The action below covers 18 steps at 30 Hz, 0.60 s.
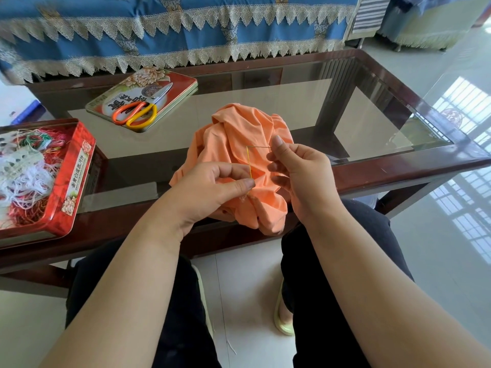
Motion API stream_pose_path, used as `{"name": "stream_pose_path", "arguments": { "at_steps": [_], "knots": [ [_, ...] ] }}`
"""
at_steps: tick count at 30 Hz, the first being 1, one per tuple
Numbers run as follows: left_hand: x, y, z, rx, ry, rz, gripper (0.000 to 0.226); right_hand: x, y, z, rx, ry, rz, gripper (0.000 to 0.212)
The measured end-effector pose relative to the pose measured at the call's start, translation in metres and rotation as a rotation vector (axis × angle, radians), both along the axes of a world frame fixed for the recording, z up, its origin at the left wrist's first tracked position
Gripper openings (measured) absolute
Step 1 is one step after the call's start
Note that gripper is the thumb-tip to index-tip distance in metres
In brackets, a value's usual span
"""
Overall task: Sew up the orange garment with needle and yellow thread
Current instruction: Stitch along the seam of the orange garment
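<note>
The orange garment (239, 134) lies bunched at the near edge of the glass table, partly draped over the rim. My left hand (210, 192) pinches a fold of it between thumb and forefinger. My right hand (300, 176) holds a thin needle (259, 147) that points left, level, above the cloth. A short length of yellow thread (249, 163) runs straight down from the needle's left end to the fold by my left thumb.
A red tin (71, 181) full of tangled threads stands at the table's left edge. Its lid (183, 86) lies farther back with orange-and-yellow scissors (138, 112) on it. The table's wooden rim (398, 168) frames the glass. A blue lace-trimmed sofa cover hangs behind.
</note>
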State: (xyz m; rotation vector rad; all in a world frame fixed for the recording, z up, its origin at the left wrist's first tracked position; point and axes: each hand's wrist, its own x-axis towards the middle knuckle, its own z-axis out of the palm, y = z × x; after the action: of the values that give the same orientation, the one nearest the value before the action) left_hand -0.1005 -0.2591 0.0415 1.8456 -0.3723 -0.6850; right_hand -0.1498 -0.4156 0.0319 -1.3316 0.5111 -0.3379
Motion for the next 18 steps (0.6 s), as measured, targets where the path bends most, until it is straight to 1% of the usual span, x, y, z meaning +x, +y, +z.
{"name": "stream_pose_path", "arguments": {
  "at_steps": [3,5,8,13,15,18],
  "knots": [
    [-0.0004,0.0015,0.0011,-0.018,0.022,-0.001,0.008,0.0016,-0.0013,-0.0009,0.061,0.006,-0.04,0.025],
    [-0.0012,0.0023,0.0016,-0.018,0.031,-0.005,0.005,0.0025,-0.0021,-0.0018,0.144,-0.001,-0.051,0.025],
    [-0.0037,0.0016,0.0031,-0.03,0.075,-0.01,0.009,0.0029,-0.003,0.0009,0.359,-0.032,-0.044,0.025],
    [-0.0074,0.0009,0.0044,-0.003,0.036,-0.04,0.016,0.006,-0.0039,0.0048,0.71,-0.09,-0.101,0.023],
    [-0.0089,0.0011,0.004,0.007,0.017,-0.048,0.018,0.0077,-0.004,0.0048,0.774,-0.115,-0.128,0.021],
    [-0.0103,0.0,0.0027,0.009,0.034,-0.051,0.018,0.0095,-0.0056,0.0055,0.768,-0.149,-0.19,0.018]
  ]
}}
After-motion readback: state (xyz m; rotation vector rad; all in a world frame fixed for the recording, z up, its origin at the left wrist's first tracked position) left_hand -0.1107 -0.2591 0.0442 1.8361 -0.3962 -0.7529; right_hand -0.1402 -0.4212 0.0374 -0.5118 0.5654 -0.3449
